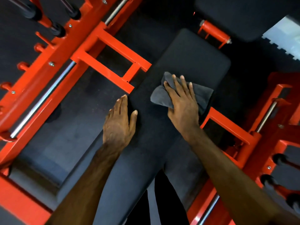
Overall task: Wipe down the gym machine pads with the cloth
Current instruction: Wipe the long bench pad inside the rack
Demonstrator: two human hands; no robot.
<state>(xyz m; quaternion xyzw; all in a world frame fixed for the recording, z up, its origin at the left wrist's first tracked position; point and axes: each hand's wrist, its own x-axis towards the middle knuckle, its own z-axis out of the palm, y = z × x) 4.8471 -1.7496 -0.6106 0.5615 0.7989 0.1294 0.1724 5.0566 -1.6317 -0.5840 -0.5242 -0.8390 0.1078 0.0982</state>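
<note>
Head view, looking down on a black padded bench pad (191, 59) running from 6 o'clock up toward 1 o'clock, inside a red steel frame (112, 59).

At 9 to 10 o'clock: a red upright with stubby pegs and a chrome guide rod (43, 98) along it.

Left hand (120, 120), just left of centre: flat on the pad's left edge, fingers straight and close together, thumb out to the right. Holds nothing.

Right hand (181, 103), just right of centre: palm down on a grey cloth (162, 95), fingers spread and straight, pressing it onto the pad. The cloth is bunched, near the pad's right edge, showing on both sides of the hand.

At 3 to 4 o'clock: more red frame with a second chrome rod (266, 116). At 1 o'clock: another dark pad (240, 17).
</note>
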